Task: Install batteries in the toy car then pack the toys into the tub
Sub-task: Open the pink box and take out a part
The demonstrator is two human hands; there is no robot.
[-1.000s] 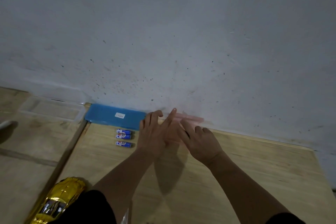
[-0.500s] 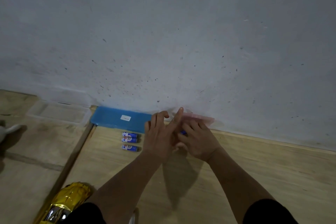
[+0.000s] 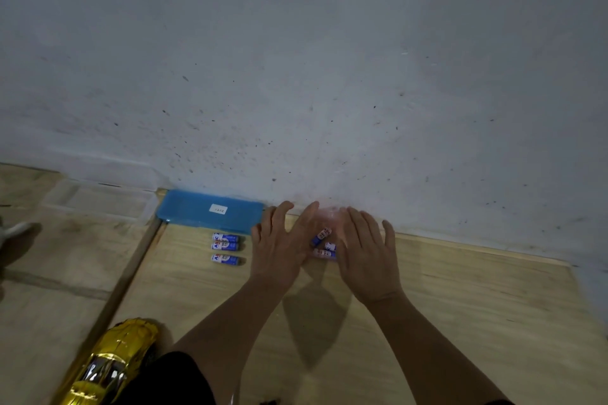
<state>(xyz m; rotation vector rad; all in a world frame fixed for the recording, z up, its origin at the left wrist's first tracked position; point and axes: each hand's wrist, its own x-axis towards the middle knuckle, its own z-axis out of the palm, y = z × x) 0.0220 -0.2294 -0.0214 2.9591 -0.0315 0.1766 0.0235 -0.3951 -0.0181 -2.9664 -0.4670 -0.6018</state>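
A: Where's the car?

B: Gold toy car (image 3: 108, 368) sits at 7 o'clock in the head view, on the wooden table (image 3: 460, 322), partly cut off by the frame edge and a dark sleeve. Long axis runs 1-to-7 o'clock. Can't tell nose from tail, and the battery door isn't visible.

A: Batteries?

B: Two groups. Three loose batteries (image 3: 225, 246) lie side by side near centre-left, long axes roughly 3-to-9 o'clock, just below the blue lid (image 3: 210, 209) against the wall (image 3: 296, 59). Three more batteries (image 3: 324, 245) lie between the hands, one skewed toward 1 o'clock. A faint pink clear wrapper (image 3: 329, 215) is just above them, too blurred to say more.

A: Hands?

B: Left hand (image 3: 279, 250) and right hand (image 3: 367, 256) are both flat with fingers spread, either side of that centre group. Neither pinches anything. Contact with the cells can't be judged.

A: Risks?

B: Round cells on a flat board could roll if a finger nudges them, likely toward the wall gap. Polarity is another: ends are unreadable from here, so a reversed cell is possible. A clear tub (image 3: 95, 199) sits at 9 o'clock, well apart from the car.
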